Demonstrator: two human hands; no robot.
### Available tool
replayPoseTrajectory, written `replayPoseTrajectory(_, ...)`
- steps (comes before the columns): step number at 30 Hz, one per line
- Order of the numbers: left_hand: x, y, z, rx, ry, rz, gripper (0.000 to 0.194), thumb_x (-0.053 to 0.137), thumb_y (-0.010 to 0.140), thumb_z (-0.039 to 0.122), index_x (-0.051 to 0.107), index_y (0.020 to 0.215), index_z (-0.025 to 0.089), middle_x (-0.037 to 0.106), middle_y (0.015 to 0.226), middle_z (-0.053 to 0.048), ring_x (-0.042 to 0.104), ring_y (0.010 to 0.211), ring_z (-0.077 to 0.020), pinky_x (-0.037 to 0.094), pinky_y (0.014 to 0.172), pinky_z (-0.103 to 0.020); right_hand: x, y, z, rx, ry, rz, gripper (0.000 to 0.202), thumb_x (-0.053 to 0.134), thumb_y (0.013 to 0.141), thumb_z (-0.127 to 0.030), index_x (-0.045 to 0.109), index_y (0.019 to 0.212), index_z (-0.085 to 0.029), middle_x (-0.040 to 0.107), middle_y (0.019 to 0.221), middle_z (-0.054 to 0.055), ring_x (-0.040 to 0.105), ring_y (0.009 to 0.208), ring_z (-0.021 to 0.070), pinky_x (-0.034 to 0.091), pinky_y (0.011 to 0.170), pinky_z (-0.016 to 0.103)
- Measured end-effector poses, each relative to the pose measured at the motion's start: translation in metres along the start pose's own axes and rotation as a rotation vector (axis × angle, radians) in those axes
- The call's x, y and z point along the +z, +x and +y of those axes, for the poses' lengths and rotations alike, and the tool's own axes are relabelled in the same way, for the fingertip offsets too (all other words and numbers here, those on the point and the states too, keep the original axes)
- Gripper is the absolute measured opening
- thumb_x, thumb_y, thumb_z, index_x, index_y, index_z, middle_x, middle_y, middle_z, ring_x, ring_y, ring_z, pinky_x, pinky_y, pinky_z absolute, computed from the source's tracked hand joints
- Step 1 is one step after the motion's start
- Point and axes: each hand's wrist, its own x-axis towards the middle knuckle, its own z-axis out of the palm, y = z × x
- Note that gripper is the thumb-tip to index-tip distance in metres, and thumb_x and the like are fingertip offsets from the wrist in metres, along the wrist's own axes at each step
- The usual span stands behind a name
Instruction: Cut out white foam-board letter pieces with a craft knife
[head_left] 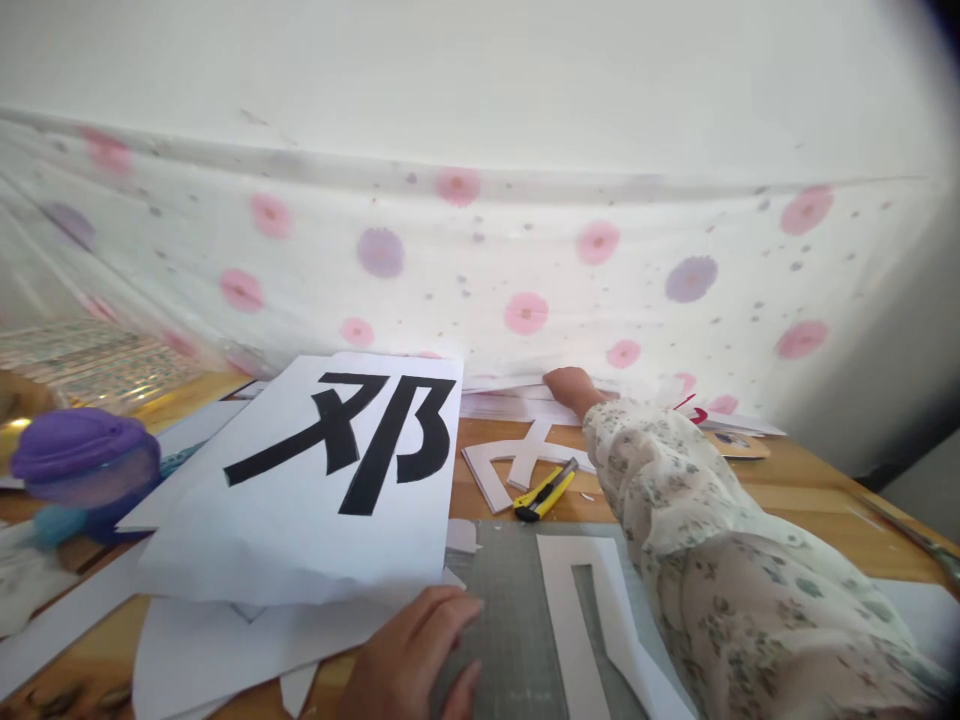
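Observation:
My left hand (420, 650) is at the bottom middle, thumb and fingers apart with nothing between them. It is beside the left edge of a grey cutting mat (506, 600). My right hand (574, 390) reaches to the back of the table, its fingers curled at the edge of some white paper sheets (502, 402); the fingertips are hidden. A yellow and black utility knife (546, 490) lies just in front of it, beside white cut-out strips (529, 455). On the mat rests a bent white cut-out shape (574, 620). Left of the mat, a white sheet with a black printed character (300, 540) tops other papers.
A purple-lidded container (86, 460) stands at the far left. Flowered plastic sheeting (465, 270) covers the lower wall behind the table. At the right edge lie what looks like scissors (911, 535) and some white paper (919, 610). Red cut pieces (697, 413) lie at the back right.

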Motion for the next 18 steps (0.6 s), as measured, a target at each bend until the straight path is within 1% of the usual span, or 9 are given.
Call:
replayPoseTrajectory(2, 0.0, 0.002, 0.0, -0.01, 0.036, 0.039, 0.037, 0.06, 0.076, 0.015, 0.058, 0.111, 0.026, 0.072, 0.102, -0.001, 0.071, 0.089, -0.0149, 0.057, 0.078, -0.018, -0.014, -0.004, 0.003, 0.016, -0.048, 0.085, 0.033, 0.057, 0.092, -0.033, 0.057, 0.121, -0.017, 0.059, 0.122, 0.01, 0.061, 0.102, 0.0216, 0.053, 0.085, 0.042)
replayPoseTrajectory(5, 0.001, 0.004, -0.001, -0.073, 0.066, 0.056, 0.031, 0.058, 0.079, 0.018, 0.061, 0.108, 0.025, 0.073, 0.1, -0.001, 0.071, 0.088, -0.0163, 0.059, 0.077, -0.022, -0.038, -0.008, 0.01, 0.045, -0.114, 0.206, 0.034, 0.058, 0.092, -0.033, 0.056, 0.121, -0.016, 0.059, 0.122, 0.01, 0.061, 0.102, 0.0219, 0.053, 0.085, 0.043)
replayPoseTrajectory(9, 0.004, 0.005, -0.001, -0.196, 0.047, -0.008, 0.028, 0.055, 0.081, 0.021, 0.065, 0.107, 0.025, 0.073, 0.101, -0.003, 0.07, 0.091, -0.0192, 0.06, 0.077, -0.028, -0.072, -0.013, 0.03, 0.102, -0.195, 0.325, 0.034, 0.058, 0.092, -0.033, 0.057, 0.121, -0.016, 0.059, 0.121, 0.009, 0.061, 0.102, 0.0219, 0.053, 0.085, 0.043)
replayPoseTrajectory(11, 0.005, 0.006, -0.002, -0.258, 0.036, -0.059, 0.031, 0.054, 0.081, 0.021, 0.066, 0.109, 0.024, 0.072, 0.106, -0.004, 0.069, 0.096, -0.0215, 0.06, 0.082, -0.033, -0.09, -0.018, 0.046, 0.131, -0.231, 0.375, 0.034, 0.058, 0.092, -0.034, 0.057, 0.121, -0.016, 0.059, 0.121, 0.009, 0.061, 0.103, 0.0219, 0.053, 0.086, 0.044)
replayPoseTrajectory(13, 0.006, 0.006, -0.003, -0.301, 0.026, -0.098, 0.036, 0.054, 0.079, 0.021, 0.065, 0.114, 0.024, 0.07, 0.112, -0.005, 0.067, 0.103, -0.0236, 0.057, 0.089, -0.038, -0.108, -0.028, 0.064, 0.161, -0.259, 0.416, 0.03, 0.057, 0.092, -0.033, 0.059, 0.116, -0.015, 0.061, 0.118, 0.009, 0.061, 0.103, 0.0222, 0.05, 0.088, 0.044)
replayPoseTrajectory(14, 0.007, 0.007, -0.005, -0.31, 0.017, -0.109, 0.039, 0.054, 0.078, 0.02, 0.065, 0.115, 0.024, 0.069, 0.115, -0.006, 0.065, 0.106, -0.0242, 0.056, 0.093, -0.04, -0.116, -0.034, 0.074, 0.177, -0.27, 0.435, 0.025, 0.055, 0.094, -0.03, 0.061, 0.112, -0.014, 0.063, 0.114, 0.009, 0.06, 0.104, 0.0227, 0.047, 0.09, 0.045)
replayPoseTrajectory(15, 0.008, 0.007, -0.007, -0.313, 0.003, -0.111, 0.04, 0.054, 0.078, 0.02, 0.065, 0.116, 0.024, 0.069, 0.117, -0.006, 0.065, 0.108, -0.0245, 0.054, 0.095, -0.04, -0.125, -0.041, 0.084, 0.19, -0.277, 0.451, 0.021, 0.049, 0.096, -0.022, 0.064, 0.106, -0.011, 0.065, 0.108, 0.011, 0.059, 0.104, 0.0243, 0.043, 0.091, 0.044)
replayPoseTrajectory(16, 0.008, 0.008, -0.009, -0.314, -0.014, -0.104, 0.04, 0.054, 0.077, 0.02, 0.065, 0.116, 0.023, 0.069, 0.117, -0.006, 0.064, 0.109, -0.0247, 0.054, 0.096, -0.04, -0.133, -0.049, 0.095, 0.203, -0.283, 0.468, 0.023, 0.044, 0.096, -0.016, 0.065, 0.103, -0.009, 0.066, 0.105, 0.013, 0.058, 0.105, 0.0254, 0.039, 0.092, 0.044)
replayPoseTrajectory(18, 0.007, 0.01, -0.014, -0.336, -0.063, -0.064, 0.037, 0.053, 0.078, 0.023, 0.065, 0.113, 0.022, 0.07, 0.114, -0.006, 0.065, 0.106, -0.0247, 0.053, 0.095, -0.04, -0.149, -0.065, 0.116, 0.236, -0.291, 0.497, 0.03, 0.037, 0.095, -0.01, 0.066, 0.102, -0.007, 0.067, 0.105, 0.016, 0.055, 0.107, 0.0267, 0.032, 0.092, 0.044)
